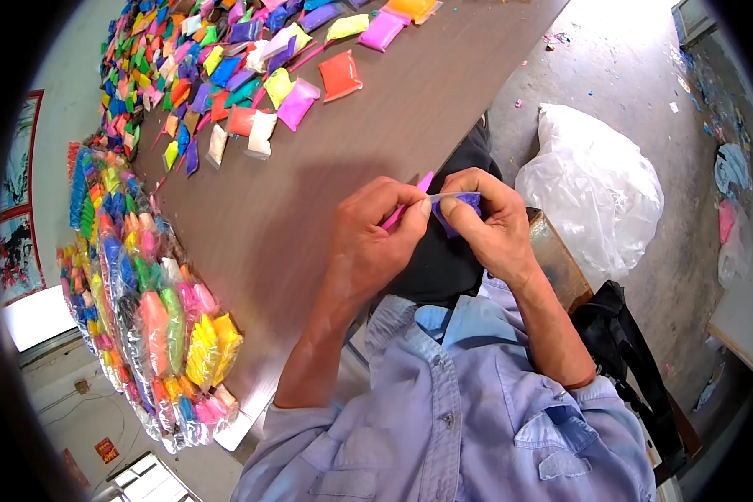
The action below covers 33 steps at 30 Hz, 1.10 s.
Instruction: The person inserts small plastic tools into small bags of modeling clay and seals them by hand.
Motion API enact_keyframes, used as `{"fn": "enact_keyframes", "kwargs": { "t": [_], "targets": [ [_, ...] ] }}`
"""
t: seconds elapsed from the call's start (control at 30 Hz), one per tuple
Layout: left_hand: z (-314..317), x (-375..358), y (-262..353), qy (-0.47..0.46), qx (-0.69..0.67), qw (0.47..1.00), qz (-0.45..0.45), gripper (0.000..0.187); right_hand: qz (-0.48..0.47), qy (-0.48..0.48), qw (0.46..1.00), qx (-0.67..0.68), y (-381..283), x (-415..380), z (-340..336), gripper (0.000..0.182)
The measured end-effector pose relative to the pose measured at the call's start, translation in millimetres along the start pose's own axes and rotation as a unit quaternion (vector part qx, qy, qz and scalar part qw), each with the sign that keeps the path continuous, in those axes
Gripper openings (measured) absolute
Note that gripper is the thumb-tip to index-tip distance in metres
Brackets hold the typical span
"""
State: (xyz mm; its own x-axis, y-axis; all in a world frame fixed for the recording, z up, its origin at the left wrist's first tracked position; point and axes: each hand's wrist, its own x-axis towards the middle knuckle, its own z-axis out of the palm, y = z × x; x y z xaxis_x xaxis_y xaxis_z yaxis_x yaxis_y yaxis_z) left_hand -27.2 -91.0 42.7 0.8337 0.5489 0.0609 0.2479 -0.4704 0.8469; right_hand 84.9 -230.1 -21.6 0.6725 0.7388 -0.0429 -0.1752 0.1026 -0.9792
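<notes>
My right hand [494, 226] is closed on a small see-through packet with purple filling [470, 201], thumb on top and fingers curled behind. Opposite it, the thumb and forefinger of my left hand [376, 230] pinch close to the packet's clear edge. A thin pink plastic stick [425, 181] runs through the left hand's grip, its flat tip pointing up and away from me. Both hands are held over my lap, beside the table edge, and the fingers cover part of the packet.
Many small colourful packets [301, 102] are heaped across the far end of the brown table [251, 209]. Bundles of bright filled bags [155, 326] line its left side. On the floor to the right rests a large white plastic sack [594, 188], near a black bag [607, 326].
</notes>
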Motion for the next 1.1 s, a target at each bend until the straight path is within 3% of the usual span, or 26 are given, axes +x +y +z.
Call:
{"fn": "enact_keyframes", "kwargs": {
  "t": [0.07,0.1,0.17,0.37,0.43,0.5,0.57,0.63,0.7,0.83,0.93,1.03,1.1],
  "targets": [
    [2,1,-2,0.006,0.031,0.999,0.002,0.003,-0.121,0.033,0.989,-0.082,1,1,4,0.005],
    [4,0,-4,0.006,0.031,0.999,0.002,0.003,-0.121,0.033,0.989,-0.082,1,2,5,0.005],
    [10,-1,-7,0.044,0.067,0.993,0.082,0.005,-0.207,0.044,0.966,-0.148,-2,5,7,0.009],
    [16,-6,-11,0.049,0.123,0.986,0.100,0.005,-0.197,0.017,0.968,-0.152,-3,5,3,0.008],
    [13,-3,-10,0.033,0.062,0.995,0.076,0.004,-0.198,0.024,0.969,-0.146,-5,3,8,0.007],
    [11,-9,0,0.017,0.122,0.988,0.090,0.004,-0.204,0.029,0.968,-0.143,-3,3,7,0.008],
    [13,-9,-2,0.029,0.144,0.983,0.112,0.004,-0.144,0.048,0.981,-0.124,-2,1,7,0.009],
    [13,-7,-5,0.038,0.164,0.976,0.136,0.004,-0.172,0.044,0.975,-0.137,-4,2,7,0.009],
    [12,-2,-8,0.038,0.073,0.995,0.063,0.007,-0.198,0.040,0.966,-0.162,-9,2,8,0.009],
    [12,-6,-7,0.027,0.121,0.990,0.063,0.008,-0.179,0.037,0.971,-0.156,-6,0,8,0.007],
    [13,-7,-8,0.018,0.190,0.980,0.059,0.005,-0.134,0.032,0.977,-0.161,-10,-2,7,0.006],
    [5,-3,-15,0.059,0.145,0.984,0.091,0.005,-0.054,0.044,0.993,-0.097,-9,-3,0,0.007],
    [-1,-3,-6,0.036,0.075,0.996,0.032,0.005,-0.015,0.023,0.997,-0.067,-9,-3,-4,0.011]
  ]
}}
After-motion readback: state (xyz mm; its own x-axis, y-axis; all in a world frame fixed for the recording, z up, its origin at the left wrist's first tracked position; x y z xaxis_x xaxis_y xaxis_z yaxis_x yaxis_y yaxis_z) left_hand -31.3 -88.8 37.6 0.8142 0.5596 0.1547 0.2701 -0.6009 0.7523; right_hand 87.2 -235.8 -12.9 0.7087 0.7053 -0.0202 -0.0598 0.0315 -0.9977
